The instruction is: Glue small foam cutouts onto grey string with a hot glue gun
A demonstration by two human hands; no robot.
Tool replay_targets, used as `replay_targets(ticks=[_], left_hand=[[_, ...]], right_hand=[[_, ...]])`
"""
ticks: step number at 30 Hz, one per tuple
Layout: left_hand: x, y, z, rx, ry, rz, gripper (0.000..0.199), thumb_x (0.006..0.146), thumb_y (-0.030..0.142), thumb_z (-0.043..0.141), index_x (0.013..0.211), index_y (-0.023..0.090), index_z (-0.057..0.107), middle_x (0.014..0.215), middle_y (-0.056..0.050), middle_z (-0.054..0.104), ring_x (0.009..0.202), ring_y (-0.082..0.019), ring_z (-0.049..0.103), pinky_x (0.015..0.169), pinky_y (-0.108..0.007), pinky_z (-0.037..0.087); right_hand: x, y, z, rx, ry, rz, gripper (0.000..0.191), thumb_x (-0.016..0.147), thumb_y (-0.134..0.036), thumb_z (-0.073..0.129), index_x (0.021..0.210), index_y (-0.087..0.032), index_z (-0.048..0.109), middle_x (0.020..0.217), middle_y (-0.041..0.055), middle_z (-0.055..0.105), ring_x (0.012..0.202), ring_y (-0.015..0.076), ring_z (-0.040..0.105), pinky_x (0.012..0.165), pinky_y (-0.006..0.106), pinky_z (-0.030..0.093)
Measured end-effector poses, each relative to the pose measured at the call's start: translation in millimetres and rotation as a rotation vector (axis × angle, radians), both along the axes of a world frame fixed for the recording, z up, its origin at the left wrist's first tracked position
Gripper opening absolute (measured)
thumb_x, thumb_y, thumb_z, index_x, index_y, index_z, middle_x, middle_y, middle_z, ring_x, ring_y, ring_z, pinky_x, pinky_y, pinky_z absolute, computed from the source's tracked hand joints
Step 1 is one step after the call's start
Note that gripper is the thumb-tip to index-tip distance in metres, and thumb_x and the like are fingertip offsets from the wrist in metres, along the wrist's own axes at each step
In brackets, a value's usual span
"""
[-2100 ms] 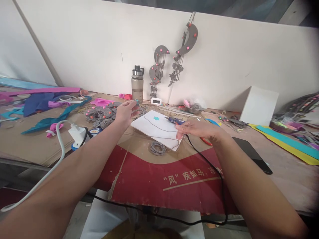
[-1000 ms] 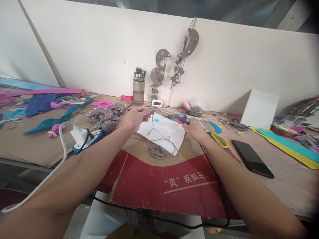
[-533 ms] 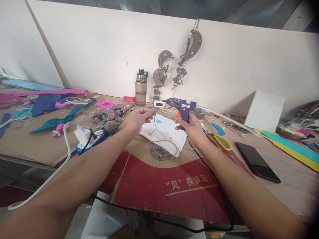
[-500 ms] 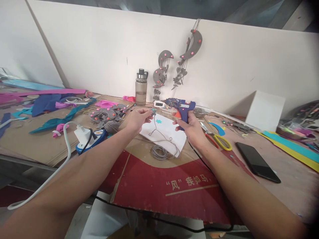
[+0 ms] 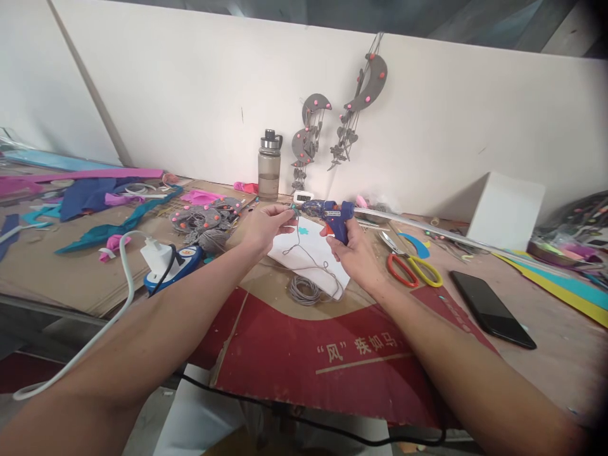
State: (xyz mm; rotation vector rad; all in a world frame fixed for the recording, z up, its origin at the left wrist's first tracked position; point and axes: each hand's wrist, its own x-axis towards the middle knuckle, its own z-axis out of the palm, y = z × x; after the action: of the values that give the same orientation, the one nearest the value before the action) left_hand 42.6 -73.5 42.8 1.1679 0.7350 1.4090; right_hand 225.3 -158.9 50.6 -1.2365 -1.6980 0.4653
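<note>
A: In the head view, what do the hands have?

B: The left hand [image 5: 268, 230] pinches a small teal piece [image 5: 294, 208] between thumb and fingers, with grey cord [image 5: 299, 238] hanging just beneath. The right hand [image 5: 354, 254] is wrapped round the handle of a blue hot-glue gun [image 5: 336, 221], held above the far right of a white sheet [image 5: 319, 248].

A: Which way does it point?

B: Left, at the pinched piece; whether it touches is too small to tell. A long clear rod, seemingly a glue stick [image 5: 427, 226], runs from its back to the right.

A: How should they handle?

B: The gun looks stiff and fairly light, best gripped by the handle; I'd treat its front end as hot. The cord seems soft and limp, so hold it near the end. The teal piece is probably light, best taken by an edge.

A: And around them?

B: A cord coil [image 5: 305, 297] lies by the sheet's near edge, a teal flower cutout [image 5: 303, 231] on the sheet, scissors [image 5: 405, 256] and a phone [image 5: 491, 308] to the right, a water bottle [image 5: 269, 168] on the far side
</note>
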Motion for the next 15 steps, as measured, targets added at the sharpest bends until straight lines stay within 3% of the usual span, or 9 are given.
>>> replay_targets(ticks=[8, 15], left_hand=[[-0.2, -0.5, -1.3, 0.021, -0.006, -0.014, 0.026, 0.06, 0.027, 0.08, 0.071, 0.012, 0.063, 0.07, -0.003, 0.062, 0.065, -0.015, 0.064, 0.06, -0.029, 0.051], [0.1, -0.7, -1.5, 0.018, -0.005, -0.014, 0.026, 0.06, 0.027, 0.079, 0.073, 0.012, 0.063, 0.073, -0.003, 0.062, 0.065, -0.015, 0.065, 0.059, -0.028, 0.051]], right_hand=[[-2.9, -5.1, 2.6, 0.07, -0.108, -0.029, 0.041, 0.085, -0.027, 0.047, 0.126, -0.022, 0.044, 0.116, 0.0073, 0.061, 0.104, 0.022, 0.055, 0.092, 0.04, 0.044], [-4.8, -5.3, 2.4, 0.1, -0.085, -0.042, 0.04, 0.085, -0.025, 0.047, 0.124, -0.02, 0.044, 0.113, 0.0077, 0.061, 0.11, 0.0232, 0.054, 0.095, 0.041, 0.043]])
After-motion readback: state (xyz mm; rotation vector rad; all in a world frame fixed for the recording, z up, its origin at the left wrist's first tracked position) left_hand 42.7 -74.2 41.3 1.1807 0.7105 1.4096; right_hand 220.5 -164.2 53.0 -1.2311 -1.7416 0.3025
